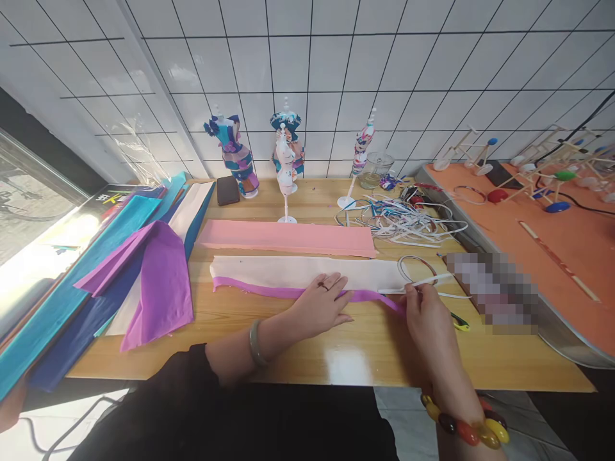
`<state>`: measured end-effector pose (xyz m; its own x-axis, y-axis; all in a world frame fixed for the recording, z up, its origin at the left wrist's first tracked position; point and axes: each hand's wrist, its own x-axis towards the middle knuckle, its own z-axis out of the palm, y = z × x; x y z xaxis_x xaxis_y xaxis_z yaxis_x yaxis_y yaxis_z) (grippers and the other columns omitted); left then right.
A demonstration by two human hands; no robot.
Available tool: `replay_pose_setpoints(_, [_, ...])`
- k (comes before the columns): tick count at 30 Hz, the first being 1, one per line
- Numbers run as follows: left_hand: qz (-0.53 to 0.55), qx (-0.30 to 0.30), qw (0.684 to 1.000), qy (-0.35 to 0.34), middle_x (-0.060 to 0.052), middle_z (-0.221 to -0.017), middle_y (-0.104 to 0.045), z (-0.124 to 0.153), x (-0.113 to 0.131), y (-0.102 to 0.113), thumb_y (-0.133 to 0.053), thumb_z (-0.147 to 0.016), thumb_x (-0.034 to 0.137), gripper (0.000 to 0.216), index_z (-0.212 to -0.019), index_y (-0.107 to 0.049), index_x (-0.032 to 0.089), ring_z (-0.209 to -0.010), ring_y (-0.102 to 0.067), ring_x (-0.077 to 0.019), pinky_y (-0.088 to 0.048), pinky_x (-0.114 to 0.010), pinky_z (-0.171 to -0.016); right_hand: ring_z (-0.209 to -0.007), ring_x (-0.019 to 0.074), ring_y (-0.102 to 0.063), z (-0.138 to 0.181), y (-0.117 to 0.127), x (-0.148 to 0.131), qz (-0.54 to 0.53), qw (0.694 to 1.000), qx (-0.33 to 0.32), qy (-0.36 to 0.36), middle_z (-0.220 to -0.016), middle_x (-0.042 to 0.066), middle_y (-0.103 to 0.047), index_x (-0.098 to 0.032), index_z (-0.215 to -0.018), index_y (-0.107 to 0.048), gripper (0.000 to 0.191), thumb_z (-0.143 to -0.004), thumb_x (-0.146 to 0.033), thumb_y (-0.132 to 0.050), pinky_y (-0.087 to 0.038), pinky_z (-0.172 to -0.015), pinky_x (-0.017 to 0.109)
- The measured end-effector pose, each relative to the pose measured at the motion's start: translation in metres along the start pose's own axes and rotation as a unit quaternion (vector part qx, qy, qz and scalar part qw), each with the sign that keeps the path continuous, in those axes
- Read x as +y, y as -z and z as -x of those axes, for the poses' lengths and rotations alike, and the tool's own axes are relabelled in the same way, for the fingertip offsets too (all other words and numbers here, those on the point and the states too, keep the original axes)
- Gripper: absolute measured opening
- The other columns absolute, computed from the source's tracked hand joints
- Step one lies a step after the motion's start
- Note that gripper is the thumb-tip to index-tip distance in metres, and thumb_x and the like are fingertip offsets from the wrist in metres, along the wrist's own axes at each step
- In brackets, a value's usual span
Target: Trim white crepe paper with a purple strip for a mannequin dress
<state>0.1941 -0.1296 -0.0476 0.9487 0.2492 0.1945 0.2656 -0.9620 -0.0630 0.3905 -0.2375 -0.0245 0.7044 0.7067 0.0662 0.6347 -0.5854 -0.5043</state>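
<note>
A long white strip [273,271], of cloth or crepe paper, lies across the wooden table in front of me. A narrow purple strip [269,292] runs along its near edge. My left hand [323,304] rests flat over both, fingers stretched out. At the right end, my right hand [425,310] is closed in a pinch where the purple strip rises from the table. A thin white tape [435,279] pokes out beside those fingertips; whether it is also held I cannot tell. Beyond the white strip lies a wide pink strip [288,237].
Purple cloth or paper [163,288] and teal lengths [100,256] pile up at left. Small dress forms [287,166] stand at the back. A tangle of thin tapes [403,218] lies back right, and a yellow-handled cutter [460,322] near my right hand. An orange-topped table [542,256] adjoins.
</note>
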Motion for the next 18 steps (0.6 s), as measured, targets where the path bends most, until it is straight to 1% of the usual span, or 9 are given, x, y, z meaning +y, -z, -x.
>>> replay_pose_setpoints(4, [0.010, -0.013, 1.000, 0.006, -0.014, -0.137, -0.040, 0.003, -0.001, 0.001, -0.029, -0.089, 0.054, 0.054, -0.126, -0.045, 0.019, -0.130, -0.032, -0.0273, -0.024, -0.043, -0.103, -0.057, 0.0212, -0.053, 0.002, 0.003, 0.016, 0.014, 0.999, 0.009, -0.032, -0.068, 0.008, -0.063, -0.021, -0.075, -0.045, 0.022, -0.086, -0.039, -0.036, -0.030, -0.055, 0.030])
replay_pose_setpoints(7, [0.024, -0.020, 0.999, 0.012, -0.015, -0.142, -0.033, 0.007, -0.002, 0.003, -0.028, -0.088, 0.057, 0.058, -0.130, -0.042, 0.021, -0.133, -0.024, -0.0290, -0.022, -0.046, -0.104, -0.055, 0.0227, -0.053, 0.001, 0.007, 0.026, 0.020, 0.998, 0.009, -0.054, -0.058, 0.007, -0.061, -0.020, -0.078, -0.046, 0.023, -0.086, -0.040, -0.035, -0.030, -0.053, 0.030])
replay_pose_setpoints(10, [0.043, -0.028, 0.998, 0.024, -0.014, -0.145, -0.027, 0.012, -0.007, 0.004, -0.027, -0.084, 0.064, 0.065, -0.134, -0.037, 0.024, -0.136, -0.016, -0.0306, -0.019, -0.049, -0.106, -0.054, 0.0241, -0.054, 0.001, 0.010, 0.034, 0.018, 0.998, 0.003, -0.059, -0.051, 0.005, -0.058, -0.020, -0.079, -0.046, 0.024, -0.086, -0.041, -0.035, -0.031, -0.053, 0.031])
replay_pose_setpoints(15, [0.066, -0.051, 0.994, 0.067, -0.013, -0.148, -0.021, 0.024, -0.016, 0.003, -0.022, -0.080, 0.071, 0.073, -0.138, -0.032, 0.027, -0.137, -0.011, -0.0329, -0.014, -0.054, -0.106, -0.052, 0.0232, -0.055, 0.003, 0.009, 0.035, 0.018, 0.998, -0.009, -0.054, -0.049, 0.005, -0.057, -0.021, -0.078, -0.046, 0.024, -0.086, -0.041, -0.035, -0.032, -0.053, 0.031])
replay_pose_setpoints(18, [0.068, -0.062, 0.993, 0.076, -0.012, -0.148, -0.019, 0.031, -0.019, 0.004, -0.023, -0.079, 0.072, 0.074, -0.139, -0.030, 0.029, -0.137, -0.011, -0.0330, -0.014, -0.054, -0.106, -0.053, 0.0229, -0.055, 0.006, 0.007, 0.031, 0.010, 0.998, -0.013, -0.052, -0.048, 0.003, -0.056, -0.021, -0.078, -0.046, 0.024, -0.086, -0.041, -0.036, -0.032, -0.053, 0.030])
